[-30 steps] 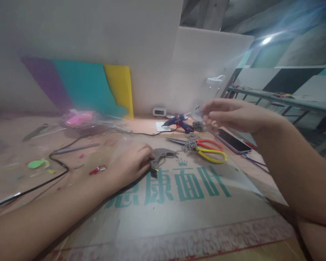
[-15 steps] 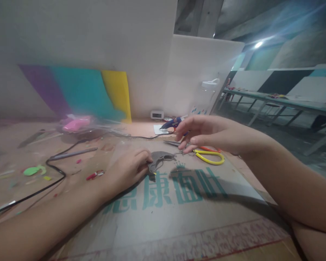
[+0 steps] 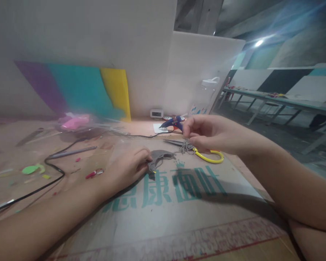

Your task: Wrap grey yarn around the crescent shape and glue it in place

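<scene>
Low over the printed cardboard (image 3: pixel 152 224), my left hand (image 3: pixel 132 163) is closed on one end of a curved grey fabric piece (image 3: pixel 161 156). My right hand (image 3: pixel 203 132) is raised to the right of it, fingers curled and pinched together at a tangle of grey string (image 3: pixel 186 146). Scissors with yellow handles (image 3: pixel 212 159) lie beneath and beside that hand, blades pointing left. Behind the string rests a blue glue gun (image 3: pixel 171 123), its tip over a small white card (image 3: pixel 159 128).
A black cable (image 3: pixel 58 176), a grey pen (image 3: pixel 73 152), a red clip (image 3: pixel 91 174) and green scraps (image 3: pixel 29 169) lie left. Further back are a pink bundle (image 3: pixel 75 122), a small digital clock (image 3: pixel 156 114) and a clear bottle (image 3: pixel 206 96).
The fingers of my right hand have drawn together at the grey string, which shows more fully over the scissors. My left hand has barely moved.
</scene>
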`<state>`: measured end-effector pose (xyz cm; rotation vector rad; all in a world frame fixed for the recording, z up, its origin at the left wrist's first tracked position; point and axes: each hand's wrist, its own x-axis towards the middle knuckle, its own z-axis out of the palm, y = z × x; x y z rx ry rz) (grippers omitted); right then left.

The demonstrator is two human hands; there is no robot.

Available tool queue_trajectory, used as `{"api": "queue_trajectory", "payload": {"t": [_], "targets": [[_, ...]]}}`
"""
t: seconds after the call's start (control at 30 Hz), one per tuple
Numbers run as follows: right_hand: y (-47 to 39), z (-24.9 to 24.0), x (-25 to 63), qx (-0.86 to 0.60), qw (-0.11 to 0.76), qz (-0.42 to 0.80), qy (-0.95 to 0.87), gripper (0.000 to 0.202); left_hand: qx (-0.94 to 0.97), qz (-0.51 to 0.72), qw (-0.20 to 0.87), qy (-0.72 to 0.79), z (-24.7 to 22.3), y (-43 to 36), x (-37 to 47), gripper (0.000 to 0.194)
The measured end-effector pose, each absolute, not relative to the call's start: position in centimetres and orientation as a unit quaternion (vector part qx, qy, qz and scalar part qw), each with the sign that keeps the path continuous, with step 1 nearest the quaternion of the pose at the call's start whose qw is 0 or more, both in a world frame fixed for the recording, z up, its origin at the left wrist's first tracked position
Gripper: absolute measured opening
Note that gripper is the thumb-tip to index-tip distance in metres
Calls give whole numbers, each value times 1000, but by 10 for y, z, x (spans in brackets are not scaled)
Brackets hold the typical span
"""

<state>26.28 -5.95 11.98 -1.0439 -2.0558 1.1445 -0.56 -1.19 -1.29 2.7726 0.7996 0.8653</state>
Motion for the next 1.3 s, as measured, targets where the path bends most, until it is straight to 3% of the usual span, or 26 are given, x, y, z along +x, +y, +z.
{"api": "queue_trajectory", "payload": {"t": [0.2,0.53,0.77,1.0,1.2,1.3], "targets": [[-60,120,264,-394,275,406,-777,5,918,289,68,264,-13,-12,-5,11],[-58,123,266,-339,225,414,-814,18,919,286,67,264,-13,-11,-5,7],[-56,119,266,-340,249,448,-789,20,917,292,63,266,-13,-11,-4,11],[-55,118,265,-357,257,450,-777,23,927,242,81,276,-11,-15,-3,35],[-54,102,255,-304,307,464,-773,19,885,329,106,312,-1,-24,-1,23],[-57,93,245,-280,326,467,-773,16,872,354,155,300,5,-29,0,29]]}}
